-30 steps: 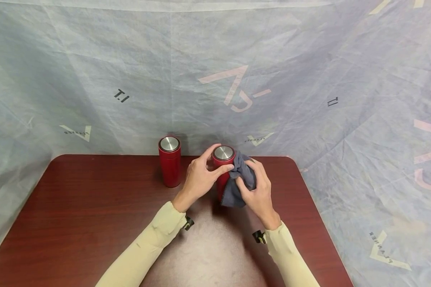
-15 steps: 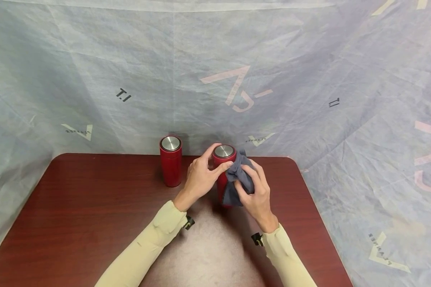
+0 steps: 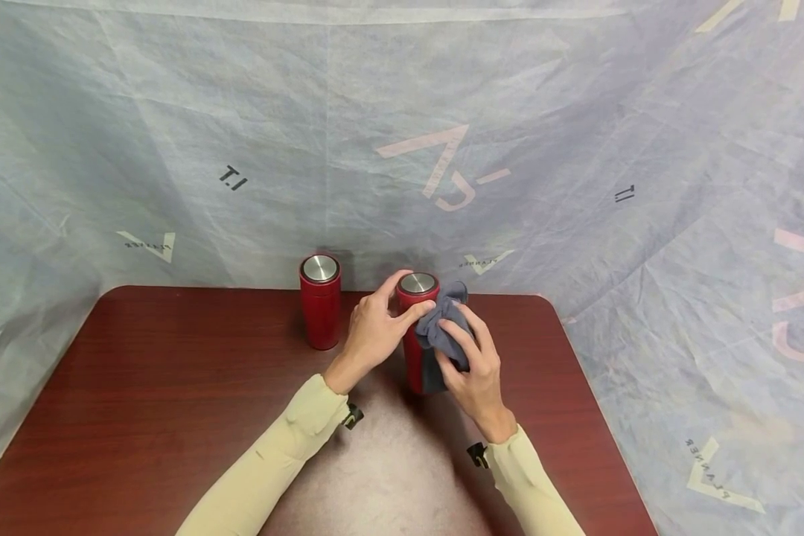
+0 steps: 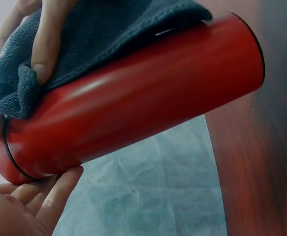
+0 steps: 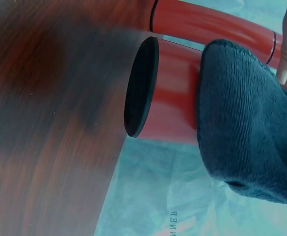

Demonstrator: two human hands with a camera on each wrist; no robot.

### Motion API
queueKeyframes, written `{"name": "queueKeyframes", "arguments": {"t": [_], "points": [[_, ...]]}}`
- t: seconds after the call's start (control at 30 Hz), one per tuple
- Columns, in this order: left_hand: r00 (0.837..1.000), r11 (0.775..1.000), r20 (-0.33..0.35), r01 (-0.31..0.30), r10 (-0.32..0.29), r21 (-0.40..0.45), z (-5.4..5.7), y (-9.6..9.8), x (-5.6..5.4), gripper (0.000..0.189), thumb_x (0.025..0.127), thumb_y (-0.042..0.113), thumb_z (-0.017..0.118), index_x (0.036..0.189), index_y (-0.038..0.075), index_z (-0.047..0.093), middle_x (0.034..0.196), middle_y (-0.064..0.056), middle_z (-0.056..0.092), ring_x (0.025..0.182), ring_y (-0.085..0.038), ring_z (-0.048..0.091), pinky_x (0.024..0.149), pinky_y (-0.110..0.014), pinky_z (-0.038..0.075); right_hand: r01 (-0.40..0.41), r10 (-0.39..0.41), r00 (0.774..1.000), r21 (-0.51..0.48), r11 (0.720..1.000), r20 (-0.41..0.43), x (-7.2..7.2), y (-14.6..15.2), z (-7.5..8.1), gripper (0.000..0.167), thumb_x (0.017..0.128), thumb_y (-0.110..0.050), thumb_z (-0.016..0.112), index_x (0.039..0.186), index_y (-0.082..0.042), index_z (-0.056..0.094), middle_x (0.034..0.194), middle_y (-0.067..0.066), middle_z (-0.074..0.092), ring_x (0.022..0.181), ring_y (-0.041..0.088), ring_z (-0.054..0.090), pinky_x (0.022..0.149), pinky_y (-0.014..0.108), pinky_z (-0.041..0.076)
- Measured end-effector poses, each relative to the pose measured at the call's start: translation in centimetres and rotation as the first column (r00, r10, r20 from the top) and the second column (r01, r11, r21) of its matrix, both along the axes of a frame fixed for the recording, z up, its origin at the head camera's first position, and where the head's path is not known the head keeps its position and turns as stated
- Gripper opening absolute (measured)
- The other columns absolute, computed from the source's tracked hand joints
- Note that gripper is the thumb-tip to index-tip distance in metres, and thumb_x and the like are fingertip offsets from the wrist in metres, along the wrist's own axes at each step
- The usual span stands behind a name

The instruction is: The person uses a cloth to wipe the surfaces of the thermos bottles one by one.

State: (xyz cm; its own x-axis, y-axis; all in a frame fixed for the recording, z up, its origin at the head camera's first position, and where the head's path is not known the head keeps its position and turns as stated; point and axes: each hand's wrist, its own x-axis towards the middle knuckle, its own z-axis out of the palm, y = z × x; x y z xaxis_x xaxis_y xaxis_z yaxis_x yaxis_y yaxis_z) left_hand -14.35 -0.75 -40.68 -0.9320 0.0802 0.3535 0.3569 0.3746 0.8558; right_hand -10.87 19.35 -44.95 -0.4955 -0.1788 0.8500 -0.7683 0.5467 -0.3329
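Right now, you look partway through wiping the bottle [image 3: 413, 365]. Your left hand [image 3: 373, 327] has it near the top, with thumb and fingers bent round it, just under the shiny lid [image 3: 418, 283]. Your right hand [image 3: 476, 372] pinches the gray cloth [image 3: 432, 327] and lays it on the right side of the bottle. The bottle seems to be up off the table [image 3: 174, 372], as the right wrist view shows its black bottom [image 5: 142, 87]. It is over the back part of the table, and the lid is on.

The cloth hides some of the side, but the left wrist view shows lots of bare red. I see no spots or wet marks, so I can't tell which parts are done. My guess is that there is more to rub, and then the bottle must be put down.

The other bottle [image 3: 321, 316] stands upright just left of your left hand. No cloth is on it, and I can't tell if it has been wiped.
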Motion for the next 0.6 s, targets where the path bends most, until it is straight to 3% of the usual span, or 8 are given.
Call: {"name": "queueKeyframes", "arguments": {"t": [0.27,0.6], "points": [[0.999,1.000,0.033,-0.012,0.012,-0.001,0.2,0.0,0.0,0.068,0.094,0.055,0.080,0.150,0.020,0.062,0.078,0.004,0.067,0.066,-0.015,0.060,0.060,-0.036,0.048,0.024,-0.023,0.998,0.032,0.999,-0.053,0.5,-0.3,-0.6,0.037,0.093,-0.005,0.072,0.130,-0.006,0.075,0.146,0.025,0.061,0.125,0.041,0.065,0.118,0.032,0.045],[0.997,0.999,0.072,-0.025,0.027,-0.026,0.5,-0.1,-0.3,0.071,0.094,0.061,0.077,0.150,0.019,0.062,0.086,0.003,0.069,0.066,-0.017,0.060,0.062,-0.036,0.048,0.021,-0.015,0.996,0.076,0.997,-0.083,0.5,-0.6,-1.2,0.026,0.107,-0.018,0.066,0.130,-0.008,0.076,0.145,0.025,0.062,0.126,0.041,0.063,0.119,0.034,0.044]]}}
